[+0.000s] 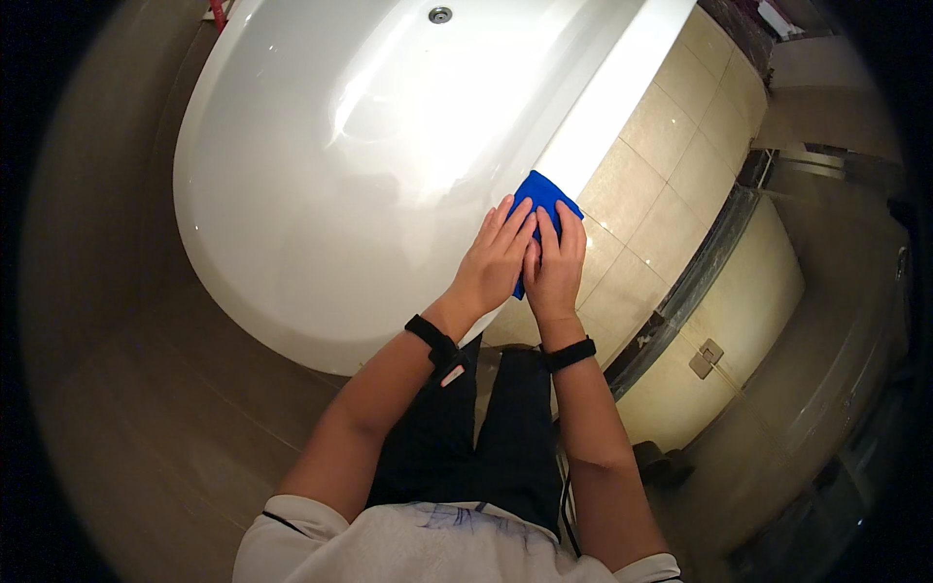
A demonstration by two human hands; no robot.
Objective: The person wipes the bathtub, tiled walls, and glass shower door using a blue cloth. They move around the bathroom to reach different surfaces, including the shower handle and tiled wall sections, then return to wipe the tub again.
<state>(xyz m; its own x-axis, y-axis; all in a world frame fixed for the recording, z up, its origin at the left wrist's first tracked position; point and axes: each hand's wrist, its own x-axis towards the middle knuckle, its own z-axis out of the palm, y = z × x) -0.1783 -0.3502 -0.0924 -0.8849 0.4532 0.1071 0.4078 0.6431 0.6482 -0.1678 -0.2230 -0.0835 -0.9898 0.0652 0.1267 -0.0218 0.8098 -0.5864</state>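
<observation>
Nearest, the forearms reach forward over dark trousers (510,418), a black band (570,356) at the right wrist and another at the left. For an even wipe, both wrists would best stay low and loose, with the weight going straight down through the palms. The left hand (491,260) and right hand (556,272) lie side by side, and pushing them as 1 unit should stop the blue cloth (544,189) bunching or slipping off the floor side.

All fingers point away, nearly straight, with narrow gaps between them. The left fingertips rest along the cloth's left edge; the right fingers lie over its right part. I cannot tell how hard they press, since the palms hide the underside.

The cloth sits on the right-hand rim (607,97) of a white bathtub (262,243), between the basin and the floor tiles (661,155). At the far end is a round drain (440,16).
</observation>
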